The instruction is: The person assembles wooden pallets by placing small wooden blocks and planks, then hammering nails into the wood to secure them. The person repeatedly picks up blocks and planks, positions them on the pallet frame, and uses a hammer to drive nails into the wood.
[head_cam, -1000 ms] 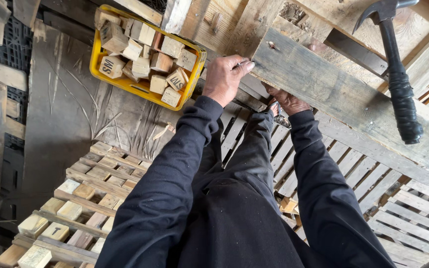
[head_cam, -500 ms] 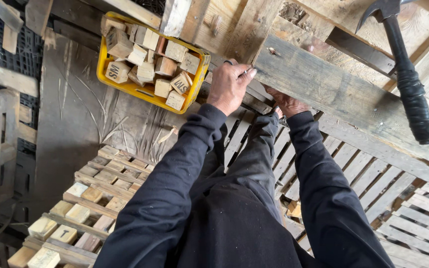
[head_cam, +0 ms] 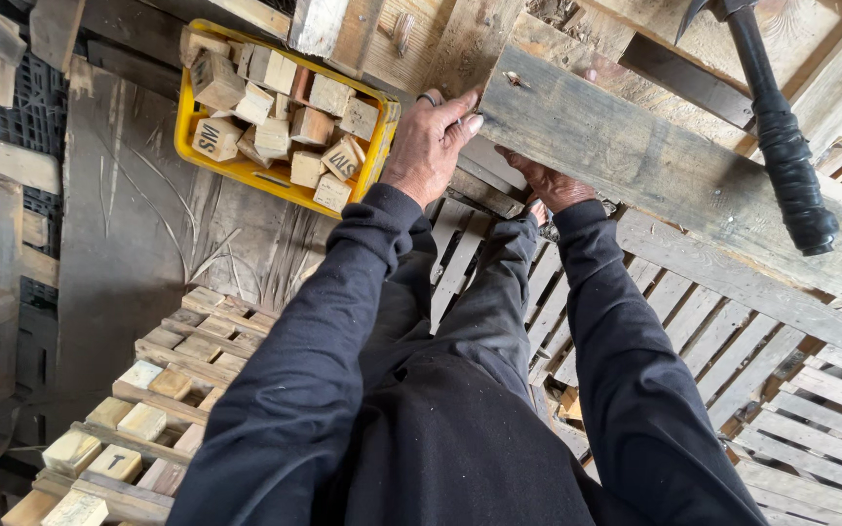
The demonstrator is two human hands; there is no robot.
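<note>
A long weathered grey plank (head_cam: 674, 166) slants across the upper right. My left hand (head_cam: 428, 146), a ring on one finger, grips the plank's left end from above. Under the same end my right hand (head_cam: 550, 185) holds the board from below, with its fingers partly hidden by the wood. A black-handled hammer (head_cam: 777, 127) lies on top of the plank near the right, its head pointing away at the top edge. Both my arms are in dark sleeves.
A yellow crate (head_cam: 209, 164) full of several small wooden blocks sits to the upper left. Slatted wooden pallets (head_cam: 782, 390) lie at the right and below me, another pallet (head_cam: 138, 409) at the lower left. Loose boards and a dark sheet (head_cam: 119, 253) cover the floor.
The plank's left end has risen slightly with both hands on it. My view has shifted a little; the hammer stays on the plank.
</note>
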